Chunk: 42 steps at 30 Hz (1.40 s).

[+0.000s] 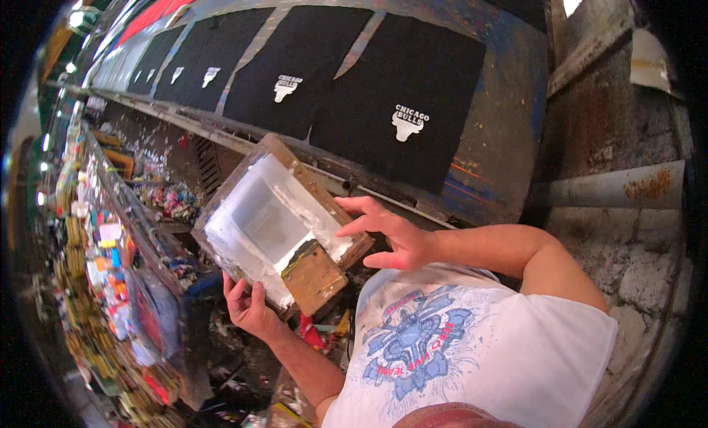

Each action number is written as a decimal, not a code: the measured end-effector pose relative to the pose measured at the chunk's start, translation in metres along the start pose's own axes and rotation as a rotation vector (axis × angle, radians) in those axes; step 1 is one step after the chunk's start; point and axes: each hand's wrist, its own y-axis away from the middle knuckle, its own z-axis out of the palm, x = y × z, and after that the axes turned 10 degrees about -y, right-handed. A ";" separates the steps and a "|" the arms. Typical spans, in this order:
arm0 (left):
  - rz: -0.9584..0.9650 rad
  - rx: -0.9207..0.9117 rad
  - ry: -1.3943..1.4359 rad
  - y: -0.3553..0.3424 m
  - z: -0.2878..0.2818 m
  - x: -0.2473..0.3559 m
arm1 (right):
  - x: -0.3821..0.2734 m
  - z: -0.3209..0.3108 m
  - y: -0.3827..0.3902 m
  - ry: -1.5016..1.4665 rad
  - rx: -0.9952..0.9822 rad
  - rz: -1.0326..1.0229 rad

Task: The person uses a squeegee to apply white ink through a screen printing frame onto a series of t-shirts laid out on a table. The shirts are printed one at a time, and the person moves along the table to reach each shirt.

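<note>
A wooden screen-printing frame (296, 171) is tilted in front of my body, with white ink smeared along the inside of its mesh. Inside it, at the near corner, rests a squeegee (316, 280) with a wooden handle and a dark, ink-marked edge. My left hand (254, 310) grips the frame's near left side, thumb on top and the other fingers partly hidden. At the right side is my right hand (394, 236), fingers stretched and apart, the fingertips over the frame's inked edge; whether they touch it I cannot tell. Nothing is held in that hand.
Beyond the frame runs a long printing table (509, 126) carrying several black fabric panels (413, 74), with white printed motifs. Red fabric (162, 8) lies farther along. On the left, a cluttered shelf (110, 258) holds many coloured containers. A rusty pipe (619, 183) and wall border the right.
</note>
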 end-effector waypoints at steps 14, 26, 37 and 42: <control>-0.092 -0.102 0.229 0.135 -0.010 0.032 | -0.109 0.034 0.140 0.116 -0.031 0.122; -0.093 -0.083 0.140 0.199 0.021 0.078 | -0.152 -0.012 0.188 0.066 -0.054 0.118; -0.089 0.176 -0.055 0.322 0.144 0.144 | -0.170 -0.174 0.219 -0.036 -0.172 0.114; -0.185 0.317 -0.102 0.377 0.188 0.192 | -0.179 -0.232 0.225 -0.120 -0.269 0.130</control>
